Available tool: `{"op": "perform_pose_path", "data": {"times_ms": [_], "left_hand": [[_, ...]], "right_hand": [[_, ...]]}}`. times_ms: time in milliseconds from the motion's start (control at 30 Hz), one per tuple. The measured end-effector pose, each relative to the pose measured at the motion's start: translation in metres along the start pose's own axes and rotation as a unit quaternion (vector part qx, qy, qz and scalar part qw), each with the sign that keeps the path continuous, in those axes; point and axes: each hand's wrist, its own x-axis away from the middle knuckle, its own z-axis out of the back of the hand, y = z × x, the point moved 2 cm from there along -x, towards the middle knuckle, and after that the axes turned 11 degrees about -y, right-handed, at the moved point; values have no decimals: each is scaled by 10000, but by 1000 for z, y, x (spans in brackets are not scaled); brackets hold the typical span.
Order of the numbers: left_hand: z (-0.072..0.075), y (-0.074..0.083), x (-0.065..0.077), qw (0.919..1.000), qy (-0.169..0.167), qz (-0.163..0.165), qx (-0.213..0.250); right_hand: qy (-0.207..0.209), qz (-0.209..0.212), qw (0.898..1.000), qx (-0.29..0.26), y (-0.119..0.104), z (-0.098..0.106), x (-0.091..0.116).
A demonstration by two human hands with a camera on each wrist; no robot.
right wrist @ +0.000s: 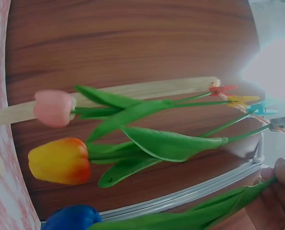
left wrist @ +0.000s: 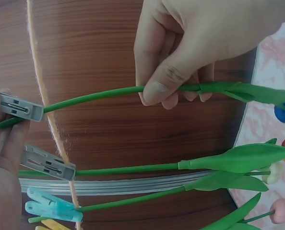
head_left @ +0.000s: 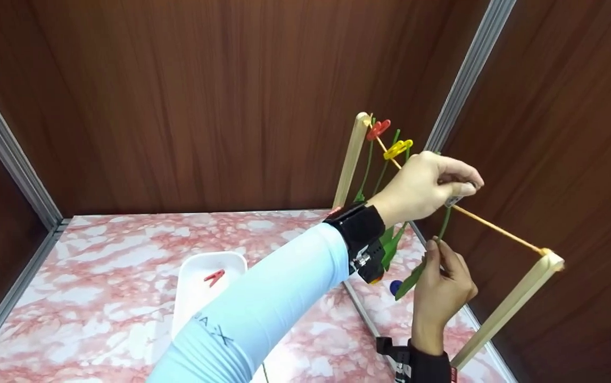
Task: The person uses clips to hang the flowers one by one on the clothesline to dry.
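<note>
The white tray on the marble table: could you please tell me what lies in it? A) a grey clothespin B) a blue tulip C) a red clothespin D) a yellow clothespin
C: in the head view the white tray holds a single red clothespin; the yellow clothespin is up on the string.

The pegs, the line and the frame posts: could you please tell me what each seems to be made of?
Grey peg: probably plastic, smooth and moulded, with a ridged tip.
Line: seemingly twine; it looks tan and fuzzy in the left wrist view.
Post: apparently pale unfinished wood, square-cut and matte.
</note>
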Motion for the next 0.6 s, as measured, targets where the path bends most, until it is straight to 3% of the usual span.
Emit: {"op": "perform_pose_path", "data": {"times_ms": [400, 600], "left_hand": [[2, -1, -1, 9971, -298, 452, -538], [0, -4, -2, 9981, -342, 317, -412]], "right_hand": [[-18, -225, 9997, 117, 3, -5, -4], [-5, -286, 9996, 37, 4, -5, -4]]}}
